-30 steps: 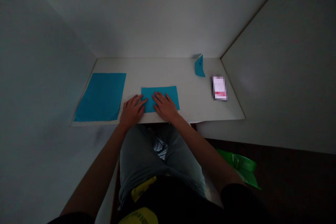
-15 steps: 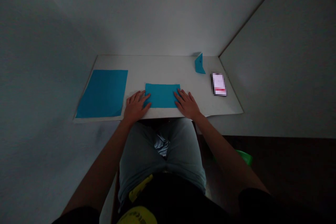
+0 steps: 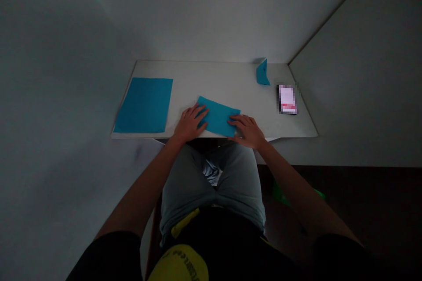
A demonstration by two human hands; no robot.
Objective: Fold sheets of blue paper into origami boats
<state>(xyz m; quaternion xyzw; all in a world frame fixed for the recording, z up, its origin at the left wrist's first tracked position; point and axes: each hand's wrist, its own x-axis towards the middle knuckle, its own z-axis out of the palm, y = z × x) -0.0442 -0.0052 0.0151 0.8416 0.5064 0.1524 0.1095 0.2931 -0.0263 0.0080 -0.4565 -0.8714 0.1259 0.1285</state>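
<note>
A blue paper rectangle [image 3: 217,116] lies at a slant near the front edge of the white table, its right end closer to me. On its left end rests my left hand [image 3: 189,125], the fingers spread and the thumb out over the paper. My right hand [image 3: 247,131] touches the right end, fingertips on top and the thumb apart from them at the near corner. Neither hand is closed.
A larger blue paper sheet [image 3: 145,105] lies flat on the left of the white table [image 3: 211,77]. At the back right stands a small folded blue paper piece [image 3: 263,73]. A phone [image 3: 287,99] with a lit, blurred screen lies at the right. Walls border the table.
The paper rectangle has turned clockwise from lying square to the edge. My right hand has shifted toward its near right corner. The whole view has shifted a little.
</note>
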